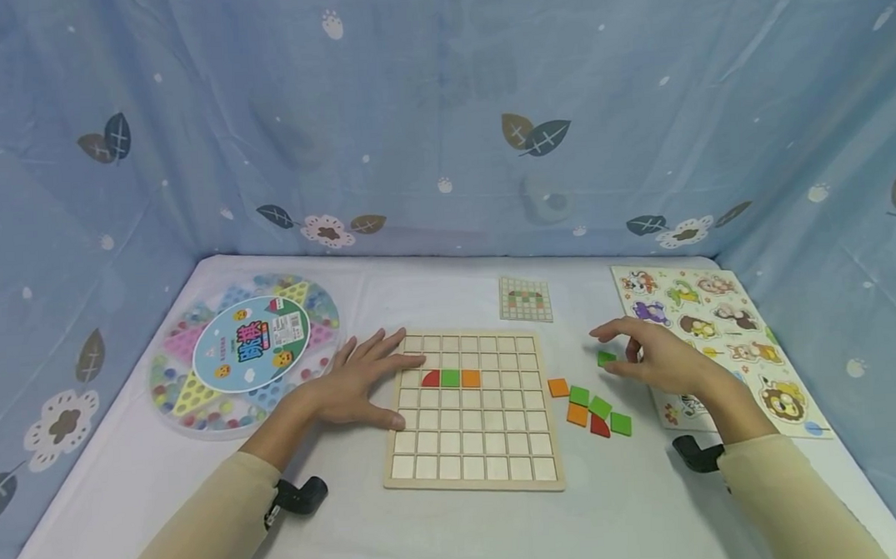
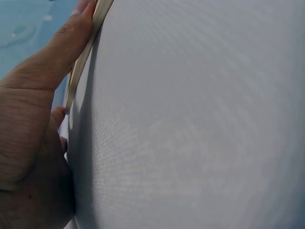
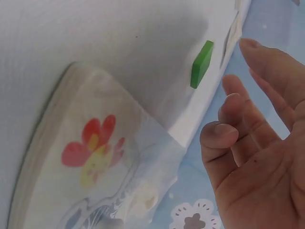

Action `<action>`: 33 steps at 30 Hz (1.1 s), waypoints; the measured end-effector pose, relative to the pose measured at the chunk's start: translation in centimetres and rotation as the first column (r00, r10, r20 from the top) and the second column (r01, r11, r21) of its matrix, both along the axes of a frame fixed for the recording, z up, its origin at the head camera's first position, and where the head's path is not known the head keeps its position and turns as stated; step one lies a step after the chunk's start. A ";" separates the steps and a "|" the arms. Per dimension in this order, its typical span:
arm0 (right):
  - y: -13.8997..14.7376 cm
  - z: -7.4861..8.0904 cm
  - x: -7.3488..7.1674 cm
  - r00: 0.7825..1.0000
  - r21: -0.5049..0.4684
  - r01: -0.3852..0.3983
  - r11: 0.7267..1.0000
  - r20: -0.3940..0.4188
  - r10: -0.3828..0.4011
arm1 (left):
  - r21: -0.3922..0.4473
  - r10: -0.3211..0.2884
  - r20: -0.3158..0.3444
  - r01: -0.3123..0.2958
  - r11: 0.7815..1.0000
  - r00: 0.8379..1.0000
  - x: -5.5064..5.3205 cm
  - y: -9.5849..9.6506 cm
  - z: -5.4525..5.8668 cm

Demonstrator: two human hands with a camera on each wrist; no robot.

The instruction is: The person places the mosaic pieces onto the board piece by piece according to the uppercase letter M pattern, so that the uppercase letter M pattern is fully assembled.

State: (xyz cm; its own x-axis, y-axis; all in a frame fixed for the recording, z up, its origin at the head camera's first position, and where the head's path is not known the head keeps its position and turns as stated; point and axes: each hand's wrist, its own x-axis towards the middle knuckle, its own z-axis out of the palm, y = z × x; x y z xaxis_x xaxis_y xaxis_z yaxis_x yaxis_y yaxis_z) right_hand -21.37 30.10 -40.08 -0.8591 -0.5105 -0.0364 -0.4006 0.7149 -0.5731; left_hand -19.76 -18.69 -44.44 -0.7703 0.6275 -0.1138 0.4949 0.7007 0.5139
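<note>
While left grip splays and right grip gapes near green tile, a label reads "跳棋"

Head view: looking forward and down from above, sitting farthest off, taking in white table, left hand, right hand. Left wrist view: looking low along white table, lying rolled, close in; sharing grid board edge with head view. Right wrist view: looking close past right hand, sitting askew; sharing green tile, animal board corner with head view.
</note>
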 end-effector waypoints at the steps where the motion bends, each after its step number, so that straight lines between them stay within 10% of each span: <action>1: 0.1 0.0 0.0 1.000 0.009 0.002 1.000 0.008 -0.002 | 0.000 0.001 0.001 -0.001 1.000 1.000 0.0 0.0 0.0; 33: 0.2 -1.6 -0.4 1.000 -0.016 -0.017 1.000 -0.018 0.017 | -0.009 0.002 -0.006 -0.002 1.000 1.000 -0.1 0.0 -0.3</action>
State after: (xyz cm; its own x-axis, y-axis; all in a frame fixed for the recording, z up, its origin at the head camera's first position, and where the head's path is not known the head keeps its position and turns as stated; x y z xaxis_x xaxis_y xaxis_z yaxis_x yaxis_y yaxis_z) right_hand -21.74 30.32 -41.63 -0.8509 -0.5252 -0.0125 -0.4228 0.6986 -0.5772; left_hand -19.86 -18.74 -44.69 -0.7719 0.6252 -0.1149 0.4968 0.7060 0.5047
